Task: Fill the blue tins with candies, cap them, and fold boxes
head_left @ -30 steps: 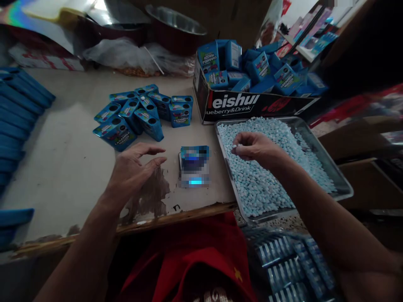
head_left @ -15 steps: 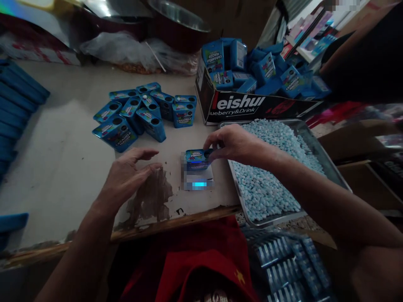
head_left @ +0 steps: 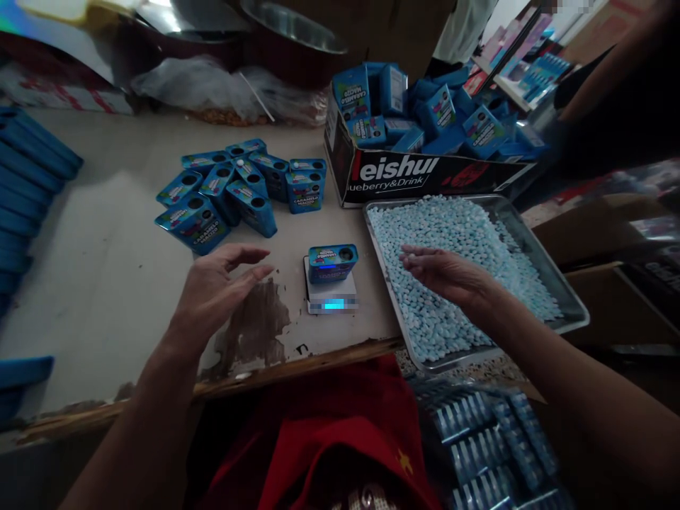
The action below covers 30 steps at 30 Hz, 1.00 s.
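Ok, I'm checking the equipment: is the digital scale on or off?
On: the digital scale has a glowing cyan display, though its reading is illegible.

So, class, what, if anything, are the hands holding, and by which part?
Left hand: nothing. Right hand, over the candies: cannot tell whether it pinches one.

Looks like a small packing workshop, manual bench type. Evidence: worn table (head_left: 106, 276), surface peeled along a chipped front edge; compact scale (head_left: 340, 292) with lit display on it; metal tray (head_left: 548, 268) heaped with loose pale blue pellets (head_left: 440, 326); black carton (head_left: 438, 177) piled with blue containers (head_left: 440, 112) (carton front says "&Drink", contents say "CARAMELO MACIZO"); more of that blue packaging ranked at left (head_left: 32, 188); glossy stacked packs (head_left: 478, 457) below table level; cardboard boxes (head_left: 598, 290) at right; big metal bowl (head_left: 300, 32) behind.
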{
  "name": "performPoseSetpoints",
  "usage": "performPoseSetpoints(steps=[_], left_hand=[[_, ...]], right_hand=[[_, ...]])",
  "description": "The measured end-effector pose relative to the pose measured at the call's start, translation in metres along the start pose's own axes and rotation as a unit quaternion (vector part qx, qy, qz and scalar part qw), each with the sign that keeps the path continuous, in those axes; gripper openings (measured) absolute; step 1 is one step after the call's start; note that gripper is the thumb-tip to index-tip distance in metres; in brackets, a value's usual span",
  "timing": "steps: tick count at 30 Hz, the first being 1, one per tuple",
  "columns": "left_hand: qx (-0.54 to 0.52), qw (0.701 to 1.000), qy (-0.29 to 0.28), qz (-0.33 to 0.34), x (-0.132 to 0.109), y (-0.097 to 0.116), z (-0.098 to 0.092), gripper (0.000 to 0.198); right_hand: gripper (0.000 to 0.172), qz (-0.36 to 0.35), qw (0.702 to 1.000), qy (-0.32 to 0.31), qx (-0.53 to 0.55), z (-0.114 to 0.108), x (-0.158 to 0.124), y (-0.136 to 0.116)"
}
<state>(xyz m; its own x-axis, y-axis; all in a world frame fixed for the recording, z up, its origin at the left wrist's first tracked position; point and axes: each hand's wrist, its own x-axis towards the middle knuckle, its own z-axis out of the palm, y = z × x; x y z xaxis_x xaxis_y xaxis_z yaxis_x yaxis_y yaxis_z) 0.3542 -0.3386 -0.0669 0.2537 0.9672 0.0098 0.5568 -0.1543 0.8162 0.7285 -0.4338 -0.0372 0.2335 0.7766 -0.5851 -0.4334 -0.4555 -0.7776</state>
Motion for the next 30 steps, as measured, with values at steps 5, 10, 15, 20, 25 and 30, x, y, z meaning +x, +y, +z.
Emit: performPoseSetpoints(steps=[5, 10, 15, 20, 25, 30], left_hand=[[-0.026, 0.999, -0.002, 0.044, -0.002, 0.023, 0.010, 0.037], [-0.009, 1.000, 0.004, 0.019, -0.007, 0.019, 0.004, 0.040], [-0.028, 0.999, -0.017, 0.017, -0.009, 0.014, 0.006, 0.044], [-0.036, 0.998, -0.037, 0.022, -0.004, 0.017, 0.013, 0.058], [0.041, 0.985, -0.002, 0.170, 0.006, 0.044, 0.046, 0.078], [0.150, 0.937, -0.110, 0.297, 0.019, 0.073, 0.069, 0.040]], right_hand=[[0.021, -0.012, 0.990, -0.116, -0.082, 0.022, -0.006, -0.005], [0.030, -0.097, 0.953, -0.181, -0.224, 0.054, -0.005, -0.029], [0.026, -0.099, 0.934, -0.211, -0.270, 0.071, 0.002, -0.038], [0.024, -0.117, 0.909, -0.239, -0.320, 0.083, -0.001, -0.037], [0.023, -0.215, 0.867, -0.193, -0.405, 0.078, 0.000, -0.047], [0.016, -0.335, 0.649, -0.049, -0.681, 0.030, 0.023, -0.060]])
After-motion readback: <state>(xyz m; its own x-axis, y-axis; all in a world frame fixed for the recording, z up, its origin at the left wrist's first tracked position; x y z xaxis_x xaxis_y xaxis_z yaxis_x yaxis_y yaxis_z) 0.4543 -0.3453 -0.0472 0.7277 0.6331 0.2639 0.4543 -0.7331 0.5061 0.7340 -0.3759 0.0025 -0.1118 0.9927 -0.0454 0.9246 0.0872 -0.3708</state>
